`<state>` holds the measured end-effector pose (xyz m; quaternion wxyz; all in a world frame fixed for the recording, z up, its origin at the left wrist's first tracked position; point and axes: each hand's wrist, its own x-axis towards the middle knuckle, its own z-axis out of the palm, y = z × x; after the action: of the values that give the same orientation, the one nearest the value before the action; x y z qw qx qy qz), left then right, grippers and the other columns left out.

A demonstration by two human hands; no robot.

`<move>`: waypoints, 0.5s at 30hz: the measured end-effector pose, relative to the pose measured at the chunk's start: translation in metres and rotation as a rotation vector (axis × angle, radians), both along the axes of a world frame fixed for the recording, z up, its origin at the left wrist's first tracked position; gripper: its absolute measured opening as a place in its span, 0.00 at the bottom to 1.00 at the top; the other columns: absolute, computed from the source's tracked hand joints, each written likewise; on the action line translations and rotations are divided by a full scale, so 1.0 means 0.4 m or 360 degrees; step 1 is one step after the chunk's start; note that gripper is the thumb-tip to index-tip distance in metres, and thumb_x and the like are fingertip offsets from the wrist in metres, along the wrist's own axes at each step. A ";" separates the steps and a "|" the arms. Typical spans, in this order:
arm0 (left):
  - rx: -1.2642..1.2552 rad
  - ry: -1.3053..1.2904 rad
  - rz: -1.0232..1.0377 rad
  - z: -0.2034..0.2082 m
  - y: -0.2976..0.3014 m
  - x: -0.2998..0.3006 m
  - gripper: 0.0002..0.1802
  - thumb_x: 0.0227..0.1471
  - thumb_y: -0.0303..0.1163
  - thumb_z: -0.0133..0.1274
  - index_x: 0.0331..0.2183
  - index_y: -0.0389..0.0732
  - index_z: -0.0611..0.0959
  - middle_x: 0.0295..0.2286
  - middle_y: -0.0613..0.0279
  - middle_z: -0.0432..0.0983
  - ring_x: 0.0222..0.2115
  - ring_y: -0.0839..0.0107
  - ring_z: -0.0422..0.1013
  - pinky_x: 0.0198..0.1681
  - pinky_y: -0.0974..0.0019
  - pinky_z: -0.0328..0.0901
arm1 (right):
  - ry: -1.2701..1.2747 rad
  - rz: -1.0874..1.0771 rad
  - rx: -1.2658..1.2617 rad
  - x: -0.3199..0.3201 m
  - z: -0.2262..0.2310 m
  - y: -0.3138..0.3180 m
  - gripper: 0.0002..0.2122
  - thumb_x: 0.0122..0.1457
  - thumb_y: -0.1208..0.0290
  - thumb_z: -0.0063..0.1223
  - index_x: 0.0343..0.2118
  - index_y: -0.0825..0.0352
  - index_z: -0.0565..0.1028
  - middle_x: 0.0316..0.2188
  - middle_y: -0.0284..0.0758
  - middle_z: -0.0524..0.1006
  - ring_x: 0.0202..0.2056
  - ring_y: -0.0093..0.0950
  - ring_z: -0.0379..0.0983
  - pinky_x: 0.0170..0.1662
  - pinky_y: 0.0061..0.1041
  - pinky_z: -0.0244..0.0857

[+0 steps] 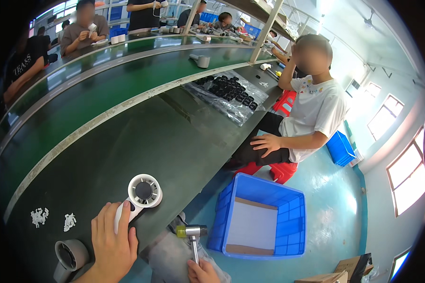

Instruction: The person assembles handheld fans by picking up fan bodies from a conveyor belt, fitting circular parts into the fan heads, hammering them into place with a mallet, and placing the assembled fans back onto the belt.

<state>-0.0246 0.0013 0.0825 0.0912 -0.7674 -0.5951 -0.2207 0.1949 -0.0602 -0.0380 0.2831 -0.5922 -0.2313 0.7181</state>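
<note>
My left hand (112, 238) is wrapped round the handle of a white handheld fan (157, 194), which lies on the dark bench top near its front edge. The fan's round head faces up, with a dark disc in its middle. Low in the picture, my right hand (204, 271) grips the metal shaft of a small mallet (192, 231), held upright over my lap. The mallet's head has one yellow end and one black end. A grey fan housing (72, 253) rests on the bench beside my left forearm. Two little piles of small white parts (39, 217) lie beyond it.
A blue crate (269, 254) with cardboard inside stands on the floor to the right. A plastic sheet with black ring-shaped parts (231, 89) lies farther along the bench. A seated person (316, 108) in a white shirt is beside it. A green conveyor belt (127, 78) runs behind.
</note>
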 end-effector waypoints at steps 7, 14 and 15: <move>0.0012 -0.0027 0.0014 -0.012 -0.004 -0.005 0.33 0.42 0.25 0.54 0.53 0.31 0.68 0.46 0.42 0.64 0.46 0.44 0.63 0.44 0.48 0.59 | -0.0032 0.0045 0.0047 -0.002 0.001 -0.003 0.21 0.65 0.58 0.40 0.16 0.61 0.61 0.09 0.27 0.59 0.07 0.22 0.56 0.11 0.23 0.56; 0.0000 -0.0027 0.0026 -0.014 -0.003 -0.004 0.33 0.42 0.26 0.54 0.53 0.31 0.68 0.47 0.43 0.64 0.46 0.44 0.63 0.45 0.48 0.58 | -0.0061 0.0024 0.0079 0.005 -0.006 -0.001 0.19 0.65 0.59 0.40 0.17 0.62 0.61 0.09 0.27 0.60 0.08 0.21 0.57 0.11 0.23 0.57; 0.0000 -0.0026 0.0025 -0.014 -0.003 -0.004 0.33 0.42 0.26 0.54 0.53 0.31 0.68 0.47 0.43 0.64 0.46 0.44 0.63 0.45 0.48 0.58 | -0.0044 0.0025 0.0070 0.005 -0.007 -0.001 0.19 0.65 0.60 0.40 0.17 0.62 0.61 0.09 0.27 0.60 0.08 0.22 0.57 0.11 0.23 0.57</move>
<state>-0.0262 -0.0001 0.0769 0.0880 -0.7608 -0.6019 -0.2263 0.1970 -0.0605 -0.0407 0.2874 -0.5938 -0.2556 0.7067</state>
